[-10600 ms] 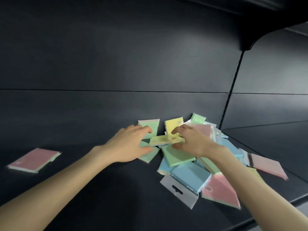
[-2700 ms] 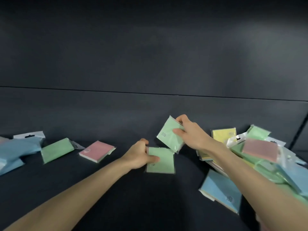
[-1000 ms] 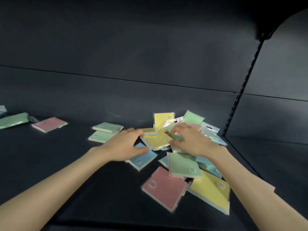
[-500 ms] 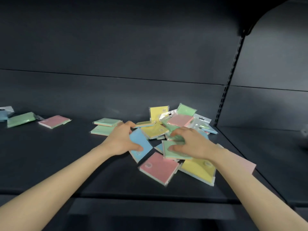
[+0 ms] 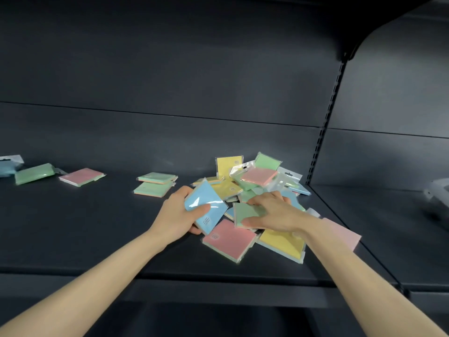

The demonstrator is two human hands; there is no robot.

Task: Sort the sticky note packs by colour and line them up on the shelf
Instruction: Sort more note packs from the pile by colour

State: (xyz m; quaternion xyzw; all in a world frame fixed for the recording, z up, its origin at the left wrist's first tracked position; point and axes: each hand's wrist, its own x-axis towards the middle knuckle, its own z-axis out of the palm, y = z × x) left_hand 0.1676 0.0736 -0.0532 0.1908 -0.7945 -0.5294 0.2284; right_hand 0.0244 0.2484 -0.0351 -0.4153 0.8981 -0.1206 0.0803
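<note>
Shelf [image 5: 97, 227] holds mixed packs [image 5: 258, 177] — left hand [image 5: 177, 215] grips blue pack [image 5: 206, 205], right hand [image 5: 277, 212] grasps green pack [image 5: 243, 211].

Matte dark-grey metal shelf [image 5: 97, 227]. Jumbled pile of wrapped square packs [image 5: 258, 177]: pastel mix. Pile front: sky-blue glossy pack [image 5: 206, 206], pale-green pack [image 5: 243, 211], pink pack [image 5: 229, 240], yellow pack [image 5: 283, 244]. Left of pile: two mint-green packs [image 5: 153, 188], lone pink pack [image 5: 82, 176].

Two hands [image 5: 175, 215]; four pink packs [image 5: 229, 239]; at least five green packs [image 5: 151, 189].
</note>
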